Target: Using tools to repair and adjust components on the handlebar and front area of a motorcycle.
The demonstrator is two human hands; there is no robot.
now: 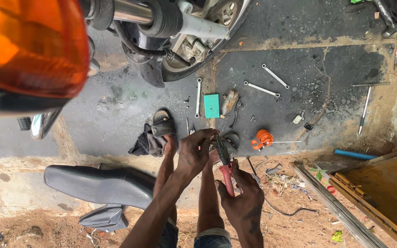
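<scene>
Your right hand [243, 202] is wrapped around the red-handled steel pliers [224, 163], fingers closed on the grips low down, nose pointing up and away from you. Your left hand [194, 154] sits at the plier nose, fingertips pinched together on something small right at the tip. It's too small to tell what it is. Both hands are held above your feet, over the dark stained concrete floor [116, 110].

Handling, judged from the look of it: the pliers are rigid metal with some weight, and the dipped grips give decent friction, so holding them low on the handles as you do gives leverage. The pinched part looks light and easy to drop, and greasy fingers would make it slippery. Keep the pinch close to the nose.

Around you:
- Orange spool with a thin wire [263, 138] just right of the hands, on the floor.
- Green rectangular block [211, 105] and a chrome combination spanner [198, 97] beyond the hands, and two more chrome spanners [267, 82] further right.
- Motorcycle front wheel and fork [184, 41] at the top, orange indicator lens [28, 46] close to the camera at top left.
- Grey motorcycle seat [97, 183] lying to your left on the ground.
- Blue tube [352, 154] and wooden planks [373, 193] well off to the right.
</scene>
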